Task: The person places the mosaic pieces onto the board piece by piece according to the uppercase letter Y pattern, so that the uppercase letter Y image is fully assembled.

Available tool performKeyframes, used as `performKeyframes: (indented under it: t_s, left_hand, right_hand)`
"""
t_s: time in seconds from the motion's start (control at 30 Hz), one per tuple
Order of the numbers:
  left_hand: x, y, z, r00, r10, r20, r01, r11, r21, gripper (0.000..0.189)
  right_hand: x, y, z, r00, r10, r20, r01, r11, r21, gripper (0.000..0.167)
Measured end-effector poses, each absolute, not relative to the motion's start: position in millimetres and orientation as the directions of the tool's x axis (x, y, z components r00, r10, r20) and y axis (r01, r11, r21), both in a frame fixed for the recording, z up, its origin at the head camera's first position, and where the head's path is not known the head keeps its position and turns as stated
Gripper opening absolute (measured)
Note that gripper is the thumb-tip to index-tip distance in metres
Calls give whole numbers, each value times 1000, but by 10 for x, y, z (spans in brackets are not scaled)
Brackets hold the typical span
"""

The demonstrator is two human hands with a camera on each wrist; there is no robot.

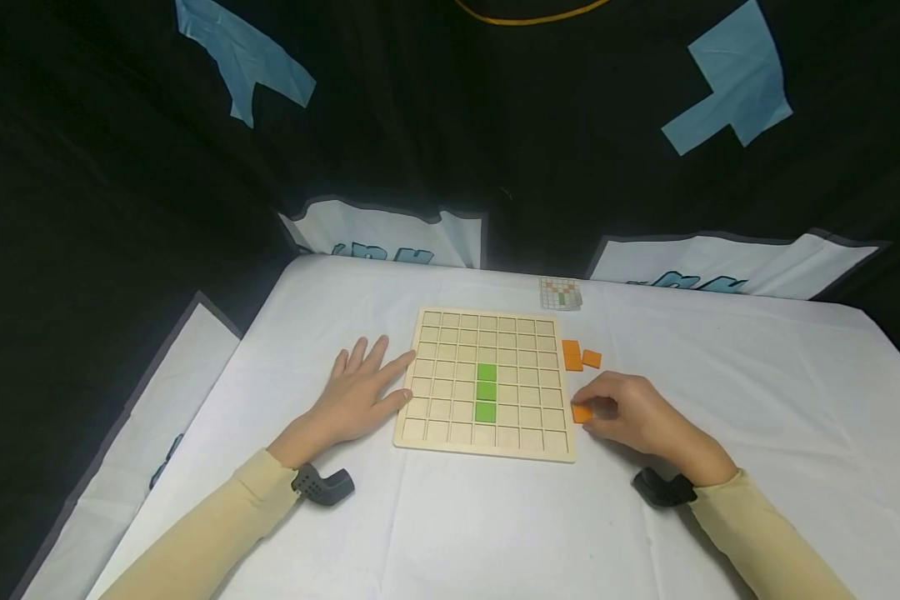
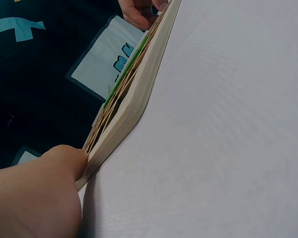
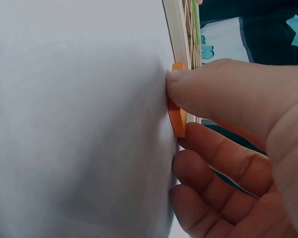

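Note:
A wooden grid board (image 1: 487, 451) lies flat on the white-covered table, with a column of three green square tiles (image 1: 486, 392) set in its cells. Spread-fingered, my left hand (image 1: 354, 402) rests at the board's left side, thumb and index fingertip touching the rim. Just off the board's right edge, my right hand (image 1: 637, 414) pinches an orange square tile (image 1: 582, 413) between thumb and fingers. From the right wrist view, the thumb presses on the orange tile (image 3: 178, 123) close beside the board's side, and the other fingers curl below.
Several more orange tiles, some side by side (image 1: 572, 356) and one loose tile (image 1: 592, 358), lie right of the board. Behind it is a small pattern card (image 1: 561, 294) with a printed grid. A black curtain (image 1: 450, 133) with blue tape hangs at the back.

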State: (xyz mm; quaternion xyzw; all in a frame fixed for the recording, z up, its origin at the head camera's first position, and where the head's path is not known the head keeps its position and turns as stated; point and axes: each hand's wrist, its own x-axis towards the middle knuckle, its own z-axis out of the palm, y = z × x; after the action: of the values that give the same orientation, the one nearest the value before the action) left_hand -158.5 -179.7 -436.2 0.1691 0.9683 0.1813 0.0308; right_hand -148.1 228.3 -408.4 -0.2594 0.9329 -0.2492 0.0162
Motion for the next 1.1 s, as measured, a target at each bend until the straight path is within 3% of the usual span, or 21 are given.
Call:
performKeyframes:
  t_s: [1.1]
  left_hand:
    - [-1589, -1799, -4363, -942, 334, -17, 307, 882, 357, 63]
  right_hand:
    - [-1492, 2279, -4141, -843, -510, 171, -526, 714, -462, 24]
